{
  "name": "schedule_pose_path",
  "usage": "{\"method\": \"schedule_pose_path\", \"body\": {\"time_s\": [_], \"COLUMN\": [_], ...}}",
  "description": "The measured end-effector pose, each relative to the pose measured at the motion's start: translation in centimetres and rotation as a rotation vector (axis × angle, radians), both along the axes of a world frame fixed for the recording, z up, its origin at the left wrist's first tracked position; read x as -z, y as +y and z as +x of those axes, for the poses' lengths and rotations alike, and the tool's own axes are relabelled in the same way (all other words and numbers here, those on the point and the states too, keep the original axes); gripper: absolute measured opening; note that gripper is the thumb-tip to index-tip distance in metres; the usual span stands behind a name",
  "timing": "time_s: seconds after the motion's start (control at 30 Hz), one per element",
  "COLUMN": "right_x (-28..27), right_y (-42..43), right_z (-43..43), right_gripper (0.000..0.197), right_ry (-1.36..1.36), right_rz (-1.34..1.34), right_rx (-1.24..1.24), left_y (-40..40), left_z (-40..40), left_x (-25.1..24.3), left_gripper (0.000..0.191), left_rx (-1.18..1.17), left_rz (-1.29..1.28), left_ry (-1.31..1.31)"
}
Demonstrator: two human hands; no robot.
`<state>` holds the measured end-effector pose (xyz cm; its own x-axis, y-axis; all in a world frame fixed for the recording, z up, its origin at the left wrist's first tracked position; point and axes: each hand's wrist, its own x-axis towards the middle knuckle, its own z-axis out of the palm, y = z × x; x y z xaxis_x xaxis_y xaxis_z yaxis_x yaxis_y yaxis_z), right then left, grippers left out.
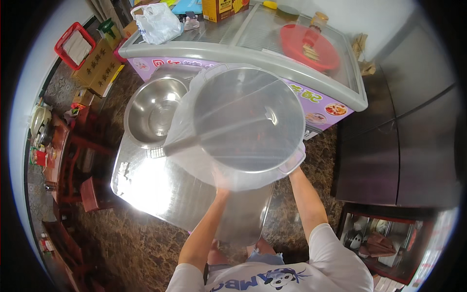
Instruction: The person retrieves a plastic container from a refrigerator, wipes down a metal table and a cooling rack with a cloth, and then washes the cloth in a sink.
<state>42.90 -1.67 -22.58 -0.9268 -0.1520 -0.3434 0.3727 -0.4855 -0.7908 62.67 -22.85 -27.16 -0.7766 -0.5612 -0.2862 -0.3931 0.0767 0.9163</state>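
A large round metal pot (251,120) with side handles stands at the right back of a stainless steel table (189,197), a translucent plastic sheet or bag (197,164) stretched over its mouth and hanging round its sides. Under the plastic, at the pot's near left side, my left hand (220,179) shows only dimly; its fingers cannot be made out. My right hand (296,164) is at the pot's right side by the near handle, partly hidden by the plastic and the handle. An empty stainless steel basin (157,113) sits left of the pot, touching or nearly touching the plastic.
Behind the table stands a chest freezer (175,51) bearing a white plastic bag (158,25), a red plastic basin (328,47) and a jar (318,21). Dark cabinets (368,164) rise at the right. Wooden chairs (91,193) and cardboard boxes (96,67) are at the left.
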Motion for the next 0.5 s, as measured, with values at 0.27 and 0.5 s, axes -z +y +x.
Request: {"method": "schedule_pose_path", "body": {"time_s": [0.27,0.5], "right_x": [0.7,0.9], "right_y": [2.0,1.2], "right_z": [-0.4,-0.2], "right_gripper": [0.047,0.047], "right_ry": [-0.049,-0.066], "right_rz": [-0.004,-0.026], "right_rx": [-0.089,-0.110], "left_y": [1.3,1.8], "left_z": [-0.9,-0.7], "left_x": [-0.1,-0.3], "left_gripper": [0.038,0.033], "left_rx": [0.216,0.009], "left_rz": [-0.105,0.297], "left_ry": [0.126,0.296]}}
